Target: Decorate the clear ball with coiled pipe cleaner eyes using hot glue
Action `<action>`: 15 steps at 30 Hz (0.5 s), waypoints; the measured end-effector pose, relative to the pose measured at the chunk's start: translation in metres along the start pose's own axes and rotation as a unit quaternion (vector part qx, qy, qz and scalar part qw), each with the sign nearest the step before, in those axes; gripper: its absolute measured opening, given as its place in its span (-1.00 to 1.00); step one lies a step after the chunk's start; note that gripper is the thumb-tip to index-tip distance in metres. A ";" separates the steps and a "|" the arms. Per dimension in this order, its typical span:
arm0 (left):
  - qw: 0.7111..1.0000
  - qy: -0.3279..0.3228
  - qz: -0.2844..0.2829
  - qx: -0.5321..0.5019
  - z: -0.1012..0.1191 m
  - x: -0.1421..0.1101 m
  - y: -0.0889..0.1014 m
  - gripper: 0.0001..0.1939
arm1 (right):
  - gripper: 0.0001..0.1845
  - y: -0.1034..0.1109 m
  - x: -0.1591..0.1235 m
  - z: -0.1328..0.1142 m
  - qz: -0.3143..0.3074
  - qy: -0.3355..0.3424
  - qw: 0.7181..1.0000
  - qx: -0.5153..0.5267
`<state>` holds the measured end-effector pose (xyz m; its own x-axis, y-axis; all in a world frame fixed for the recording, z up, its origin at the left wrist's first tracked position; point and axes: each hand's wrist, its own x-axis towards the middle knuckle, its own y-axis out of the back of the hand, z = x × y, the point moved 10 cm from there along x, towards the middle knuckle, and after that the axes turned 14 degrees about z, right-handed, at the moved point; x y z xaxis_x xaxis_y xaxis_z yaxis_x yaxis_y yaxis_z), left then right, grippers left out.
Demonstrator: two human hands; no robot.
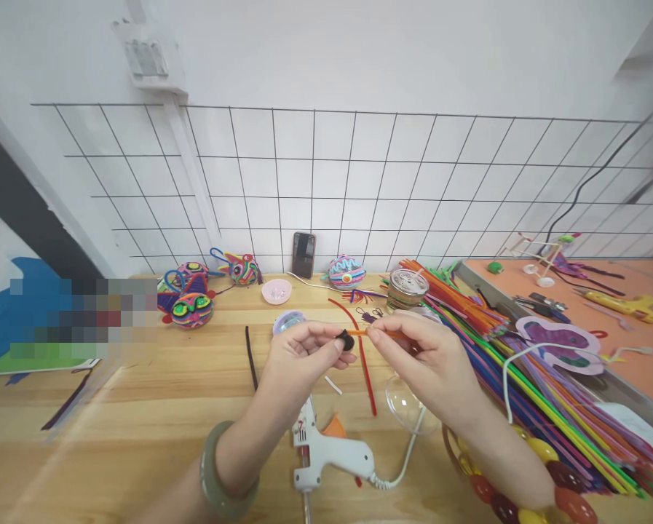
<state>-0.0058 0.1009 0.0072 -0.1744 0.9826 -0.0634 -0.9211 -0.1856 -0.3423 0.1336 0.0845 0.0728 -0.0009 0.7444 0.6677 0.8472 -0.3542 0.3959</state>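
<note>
My left hand (304, 356) pinches a small black fuzzy coil (349, 340), seemingly wound from pipe cleaner, between thumb and fingers. From the coil an orange pipe cleaner (357, 332) runs across to my right hand (432, 360), whose thumb and forefinger are closed on it. Both hands are raised over the wooden table. Beneath them lie a red pipe cleaner (367, 375) and a short white stick (333, 385). A black pipe cleaner (250, 356) is left of my left hand. Nearer to me rests a white glue gun (326, 453) with an orange trigger.
Bundled coloured pipe cleaners (528, 389) fill the right side. A clear plastic half-ball (408, 402) lies by my right wrist. At the back stand a phone (303, 255), a lidded cup (407, 291), a pink dish (276, 292) and several colourful wrapped balls (346, 272). Behind is a wire grid (314, 156).
</note>
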 end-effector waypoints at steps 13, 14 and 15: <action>1.000 0.002 0.004 -0.001 0.001 -0.002 0.000 -0.76 | -0.86 -0.001 0.001 -0.001 -0.012 -0.006 1.000 0.001; 1.000 0.002 0.005 0.000 0.001 -0.002 0.000 -0.76 | -0.86 -0.001 0.001 -0.001 -0.013 -0.005 1.000 -0.001; 1.000 0.002 0.006 0.001 0.001 -0.002 0.000 -0.76 | -0.86 -0.001 0.001 -0.001 -0.012 -0.003 1.000 0.000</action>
<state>-0.0058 0.0986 0.0083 -0.1834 0.9804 -0.0718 -0.9199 -0.1970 -0.3392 0.1323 0.0850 0.0732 -0.0173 0.7562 0.6541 0.8465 -0.3371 0.4121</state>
